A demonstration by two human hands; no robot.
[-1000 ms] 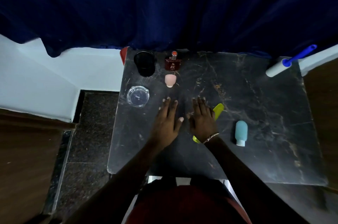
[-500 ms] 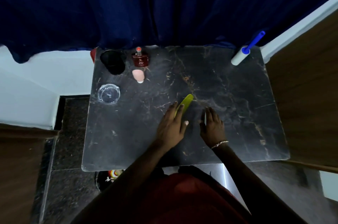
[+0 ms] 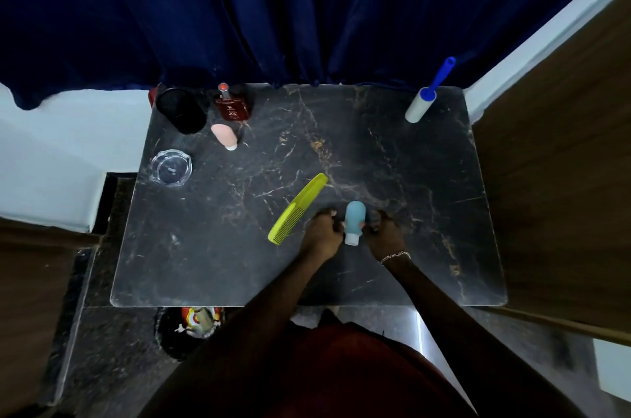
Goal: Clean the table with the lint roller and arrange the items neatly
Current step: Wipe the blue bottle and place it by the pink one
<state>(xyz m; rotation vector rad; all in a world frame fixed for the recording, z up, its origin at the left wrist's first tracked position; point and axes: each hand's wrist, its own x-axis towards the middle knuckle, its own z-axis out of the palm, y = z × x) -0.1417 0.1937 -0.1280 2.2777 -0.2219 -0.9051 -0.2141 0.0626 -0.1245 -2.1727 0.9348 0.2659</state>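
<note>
A teal squeeze bottle [image 3: 354, 219] lies on the black marble table [image 3: 218, 267], cap toward me. My left hand [image 3: 321, 235] and my right hand [image 3: 384, 233] flank it, each with fingers curled against its sides. A yellow-green comb [image 3: 297, 209] lies diagonally just left of my left hand, untouched. The lint roller [image 3: 423, 101], white with a blue handle, rests at the back right corner, far from both hands.
At the back left stand a black cup [image 3: 181, 110] and a red perfume bottle [image 3: 233, 106], with a pink bottle [image 3: 224, 136] and a glass ashtray [image 3: 170, 166] in front of them. A dark blue curtain [image 3: 307, 8] hangs behind. Wooden panels flank the table.
My left hand has come off the comb, which now lies free. Both hands have closed in around the teal bottle. The view has swung left and down.
</note>
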